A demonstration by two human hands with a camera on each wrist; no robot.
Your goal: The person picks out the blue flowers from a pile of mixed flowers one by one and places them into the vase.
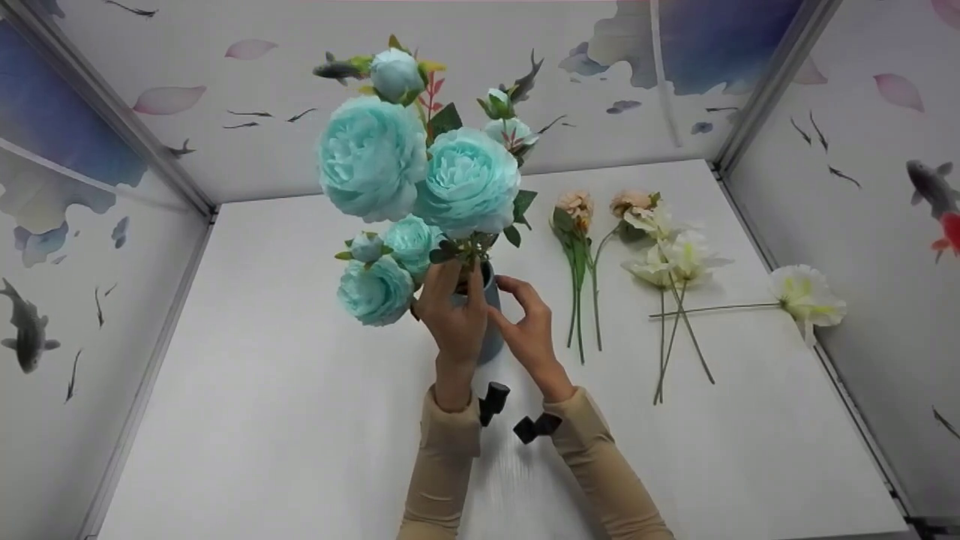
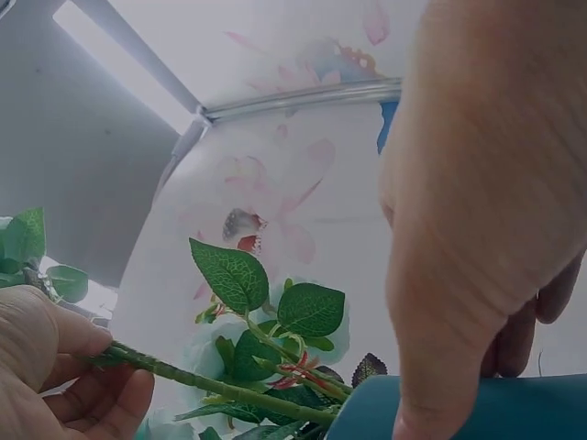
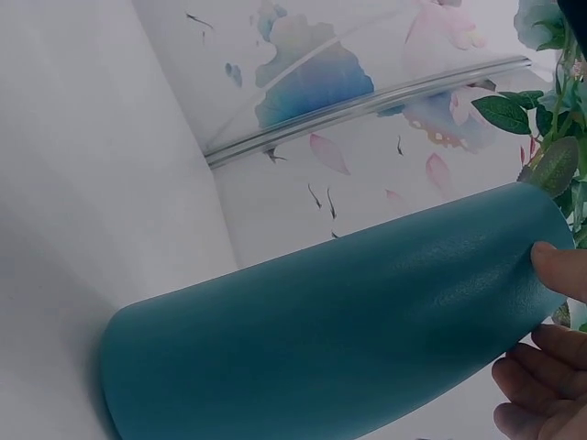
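A blue-green vase [image 3: 339,321] stands on the table under artificial turquoise peonies [image 1: 469,180], with leafy stems at its mouth. My left hand [image 1: 454,311] is just above the rim and pinches a green flower stem [image 2: 211,383] between thumb and fingers, as the left wrist view shows. That stem leads toward the vase mouth. My right hand [image 1: 531,330] holds the vase near its top, thumb on one side and fingers on the other. A lower cluster of turquoise blooms [image 1: 375,289] hangs left of my left hand. Part of the vase is hidden behind my hands.
Two peach flowers [image 1: 576,210] with green stems lie on the white table [image 1: 285,420], right of the vase. Beside them are several white flowers [image 1: 690,259] with crossed stems. Another white bloom [image 1: 806,296] overhangs the right edge. Printed panels [image 1: 255,142] enclose the table.
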